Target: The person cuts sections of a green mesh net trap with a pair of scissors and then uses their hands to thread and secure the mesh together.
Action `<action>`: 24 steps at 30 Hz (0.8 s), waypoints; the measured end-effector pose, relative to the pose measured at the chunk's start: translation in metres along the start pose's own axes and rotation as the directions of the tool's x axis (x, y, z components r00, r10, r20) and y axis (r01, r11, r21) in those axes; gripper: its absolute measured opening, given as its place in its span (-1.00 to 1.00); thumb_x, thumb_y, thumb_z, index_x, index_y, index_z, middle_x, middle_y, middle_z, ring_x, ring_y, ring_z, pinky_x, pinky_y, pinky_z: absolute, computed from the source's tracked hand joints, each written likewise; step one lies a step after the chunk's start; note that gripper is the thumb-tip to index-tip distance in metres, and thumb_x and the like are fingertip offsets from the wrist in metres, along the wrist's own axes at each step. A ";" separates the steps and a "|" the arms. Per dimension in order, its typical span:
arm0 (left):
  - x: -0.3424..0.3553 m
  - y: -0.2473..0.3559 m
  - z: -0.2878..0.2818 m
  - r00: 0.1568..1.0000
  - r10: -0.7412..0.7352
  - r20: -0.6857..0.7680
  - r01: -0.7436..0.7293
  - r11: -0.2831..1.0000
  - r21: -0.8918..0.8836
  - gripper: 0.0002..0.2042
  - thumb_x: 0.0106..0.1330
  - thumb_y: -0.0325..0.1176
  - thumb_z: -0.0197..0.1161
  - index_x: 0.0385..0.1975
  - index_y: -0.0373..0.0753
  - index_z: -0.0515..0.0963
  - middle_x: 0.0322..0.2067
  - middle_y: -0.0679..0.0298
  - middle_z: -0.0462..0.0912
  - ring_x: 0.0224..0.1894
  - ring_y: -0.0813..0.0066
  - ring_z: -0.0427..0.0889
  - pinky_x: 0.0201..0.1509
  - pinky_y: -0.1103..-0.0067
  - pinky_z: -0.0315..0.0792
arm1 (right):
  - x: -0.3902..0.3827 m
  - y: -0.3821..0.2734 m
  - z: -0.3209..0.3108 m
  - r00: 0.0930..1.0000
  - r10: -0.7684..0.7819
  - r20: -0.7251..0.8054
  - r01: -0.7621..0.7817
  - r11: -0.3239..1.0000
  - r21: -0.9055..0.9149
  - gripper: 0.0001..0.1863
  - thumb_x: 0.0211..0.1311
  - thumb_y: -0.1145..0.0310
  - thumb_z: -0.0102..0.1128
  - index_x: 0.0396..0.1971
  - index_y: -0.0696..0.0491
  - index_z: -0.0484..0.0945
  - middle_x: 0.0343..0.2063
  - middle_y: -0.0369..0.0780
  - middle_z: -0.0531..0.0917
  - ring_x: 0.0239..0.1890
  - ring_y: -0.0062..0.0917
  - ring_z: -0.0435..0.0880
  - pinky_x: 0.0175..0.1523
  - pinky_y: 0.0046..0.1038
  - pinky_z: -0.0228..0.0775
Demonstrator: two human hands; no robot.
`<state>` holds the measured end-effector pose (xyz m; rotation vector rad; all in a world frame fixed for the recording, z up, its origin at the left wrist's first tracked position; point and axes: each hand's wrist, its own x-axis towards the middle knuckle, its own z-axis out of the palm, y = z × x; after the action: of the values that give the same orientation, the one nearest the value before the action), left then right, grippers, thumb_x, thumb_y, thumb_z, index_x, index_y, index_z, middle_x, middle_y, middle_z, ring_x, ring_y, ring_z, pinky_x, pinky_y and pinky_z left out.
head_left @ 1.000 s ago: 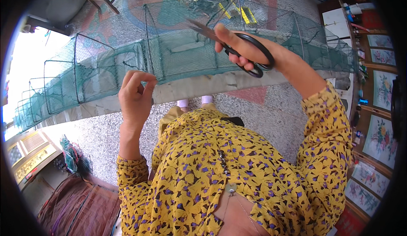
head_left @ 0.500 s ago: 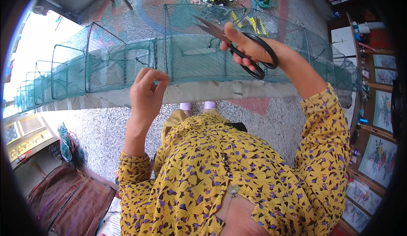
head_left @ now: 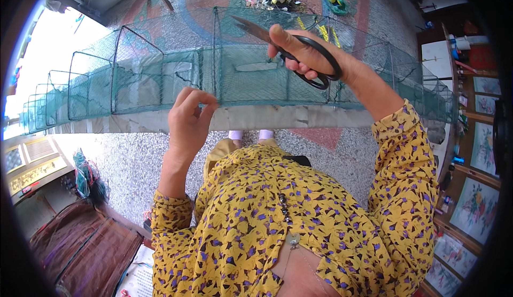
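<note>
Two bare hands work over the green net (head_left: 246,86), which stretches ahead of both on dark frames along a grey surface (head_left: 254,117). Your left hand (head_left: 188,119) is curled at the net's near edge, thumb and forefinger tips brought close together; whether they pinch a strand, you cannot tell. Your right hand (head_left: 307,54), above the net, has its fingers wrapped around the scissors (head_left: 259,33), whose blades point away toward its left. Beyond that hand lie yellow strips (head_left: 324,33).

Glaring light (head_left: 61,43) (almost white) floods the left of the speckled floor (head_left: 131,174), flowered panels (head_left: 475,207) lining the right.
</note>
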<state>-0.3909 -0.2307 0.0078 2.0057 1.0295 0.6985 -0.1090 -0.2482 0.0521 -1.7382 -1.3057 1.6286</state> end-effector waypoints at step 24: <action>0.006 0.008 0.005 1.000 -0.021 -0.019 0.022 0.999 0.038 -0.87 0.05 -0.62 0.27 -0.46 -0.22 0.55 -0.45 0.34 0.50 -0.66 0.61 0.35 -0.59 0.66 0.26 | 0.031 -0.016 -0.011 0.994 -0.027 -0.103 0.016 0.995 -0.102 -0.07 -0.13 -0.63 -0.26 -0.33 0.06 0.44 -0.76 -0.49 0.29 -0.79 -0.92 0.25 -0.75 -0.84 0.13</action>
<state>-0.3811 -0.2309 0.0120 2.0217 1.0809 0.6917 -0.1084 -0.2119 0.0509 -1.8358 -1.3739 1.4621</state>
